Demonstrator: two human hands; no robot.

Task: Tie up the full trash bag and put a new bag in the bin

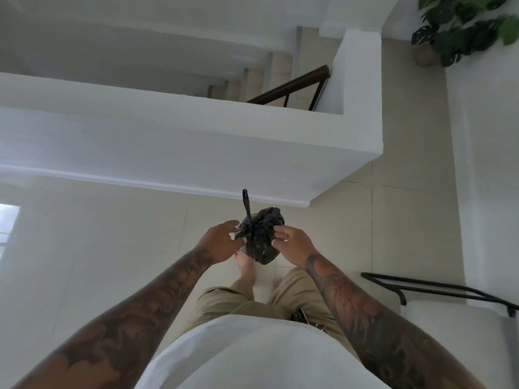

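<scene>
Between both hands, at waist height: left hand (222, 242) and right hand (292, 244) are pinching a small black trash bag (261, 237), fingers curled onto its sides, probably steadying the knot; tail sticking upward above the tiled floor (393, 220).

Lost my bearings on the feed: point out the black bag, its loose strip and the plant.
Black bag (262, 242): head view, on its crumpled body between both hands.
Strip (247, 204): head view, midway along the upright tail.
Plant (463, 26): head view, on the leaves, top right.
</scene>
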